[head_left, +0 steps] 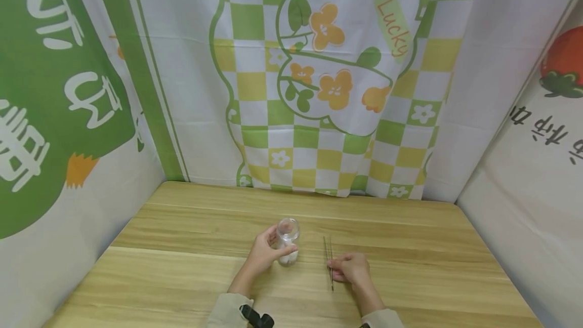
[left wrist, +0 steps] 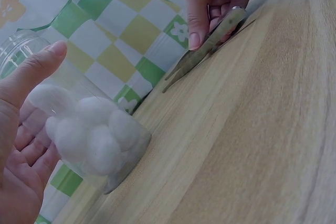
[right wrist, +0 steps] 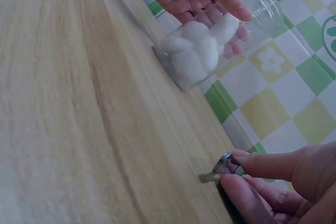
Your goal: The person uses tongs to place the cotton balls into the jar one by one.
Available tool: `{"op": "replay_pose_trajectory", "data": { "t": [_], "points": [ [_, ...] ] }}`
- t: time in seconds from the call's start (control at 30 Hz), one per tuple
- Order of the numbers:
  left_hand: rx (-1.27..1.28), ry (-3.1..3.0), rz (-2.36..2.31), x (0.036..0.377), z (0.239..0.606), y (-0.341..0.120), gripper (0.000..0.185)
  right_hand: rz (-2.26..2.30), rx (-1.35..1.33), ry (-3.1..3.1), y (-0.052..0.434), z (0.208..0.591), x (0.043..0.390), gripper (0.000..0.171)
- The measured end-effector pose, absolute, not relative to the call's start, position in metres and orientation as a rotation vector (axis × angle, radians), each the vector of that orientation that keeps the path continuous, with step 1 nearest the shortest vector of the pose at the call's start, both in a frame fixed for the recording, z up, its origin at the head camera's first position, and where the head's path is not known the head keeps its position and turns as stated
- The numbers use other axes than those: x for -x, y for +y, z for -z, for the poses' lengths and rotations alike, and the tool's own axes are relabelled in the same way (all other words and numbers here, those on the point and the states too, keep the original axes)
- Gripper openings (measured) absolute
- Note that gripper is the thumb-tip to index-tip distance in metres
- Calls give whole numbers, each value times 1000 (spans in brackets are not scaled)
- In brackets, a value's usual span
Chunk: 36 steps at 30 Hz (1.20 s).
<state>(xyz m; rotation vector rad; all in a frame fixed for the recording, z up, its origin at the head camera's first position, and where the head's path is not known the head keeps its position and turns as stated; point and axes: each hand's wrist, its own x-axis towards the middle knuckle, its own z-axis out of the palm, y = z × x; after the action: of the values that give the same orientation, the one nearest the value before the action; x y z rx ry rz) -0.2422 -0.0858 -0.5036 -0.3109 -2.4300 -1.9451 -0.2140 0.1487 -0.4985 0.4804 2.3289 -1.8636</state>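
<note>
A small clear glass jar (head_left: 288,241) with white cotton balls (left wrist: 89,129) inside stands on the wooden table (head_left: 182,277). My left hand (head_left: 266,254) wraps round the jar (left wrist: 79,124), thumb in front and fingers behind; the jar (right wrist: 210,40) has no lid. To its right a pair of metal tweezers (head_left: 330,262) lies on the table, tips pointing away from me. My right hand (head_left: 349,269) pinches the near end of the tweezers (left wrist: 210,45) between thumb and fingers, and the tweezers' end (right wrist: 223,166) shows against the fingertips.
Cloth backdrops with green and yellow checks and flowers (head_left: 319,90) hang behind and on both sides of the table. The tabletop's wood runs out to left, right and back around the hands.
</note>
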Motion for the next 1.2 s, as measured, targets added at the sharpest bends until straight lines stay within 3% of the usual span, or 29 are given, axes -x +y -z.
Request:
{"op": "replay_pose_trajectory", "data": {
  "t": [0.73, 1.2],
  "points": [
    [372, -2437, 1928, 240, 500, -81, 73, 1855, -464, 2333, 151, 499, 215, 17],
    [461, -2502, 1918, 239, 499, -79, 86, 1889, -479, 2292, 161, 498, 219, 20]
  ]
}}
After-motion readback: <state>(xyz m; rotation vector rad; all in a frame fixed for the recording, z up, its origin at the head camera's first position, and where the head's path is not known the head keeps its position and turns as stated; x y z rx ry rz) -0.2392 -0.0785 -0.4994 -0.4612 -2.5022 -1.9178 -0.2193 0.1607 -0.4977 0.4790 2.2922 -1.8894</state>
